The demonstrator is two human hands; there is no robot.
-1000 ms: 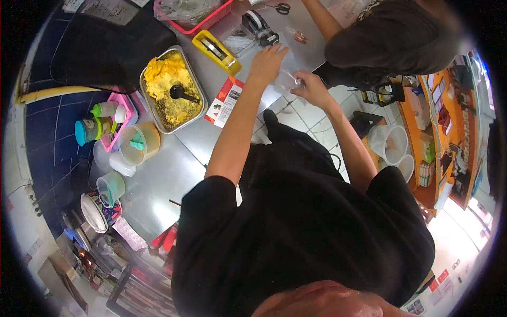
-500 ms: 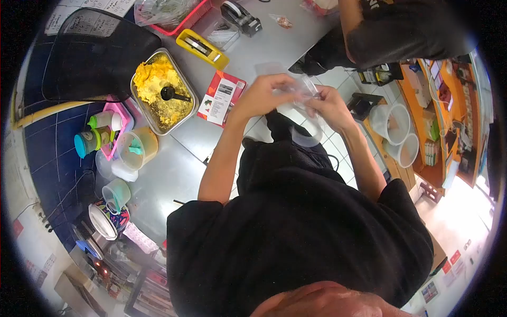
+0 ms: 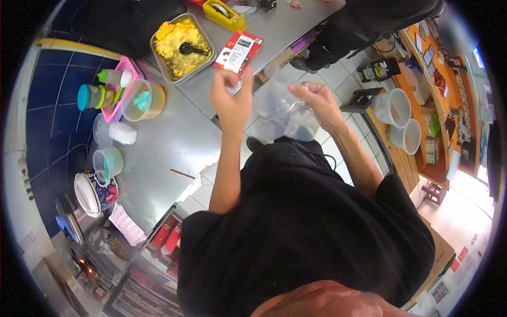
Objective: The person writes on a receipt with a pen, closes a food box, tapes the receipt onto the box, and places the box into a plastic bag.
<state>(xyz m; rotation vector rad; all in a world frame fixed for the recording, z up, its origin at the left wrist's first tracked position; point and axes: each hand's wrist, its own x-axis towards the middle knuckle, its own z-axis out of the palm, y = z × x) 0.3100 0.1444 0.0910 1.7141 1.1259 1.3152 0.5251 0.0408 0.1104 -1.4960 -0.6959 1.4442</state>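
My right hand (image 3: 318, 103) pinches a crumpled clear plastic bag (image 3: 285, 108) between thumb and fingers, and the bag hangs in front of my body. To the left, my left hand (image 3: 232, 103) is raised with thumb and fingers apart. Its fingertips are at the near edge of a flat red box with a white label (image 3: 239, 53), which lies on the counter; whether they touch it I cannot tell. Beside the box stands a metal tray (image 3: 208, 59) of yellow crumbly food (image 3: 182, 39), with a black scoop (image 3: 193, 49) lying in it.
A yellow tape dispenser (image 3: 225, 16) sits beyond the box on the steel counter (image 3: 153, 153). Plastic tubs (image 3: 153, 100), a pink basket (image 3: 127, 66) and a patterned container (image 3: 108, 190) line the left side. Another person in dark clothes (image 3: 364, 26) is at upper right, near white buckets (image 3: 392, 108).
My left hand has come off the clear plastic and moved left towards the red box. The bag now hangs from my right hand alone. The view has shifted, raising the counter items in frame.
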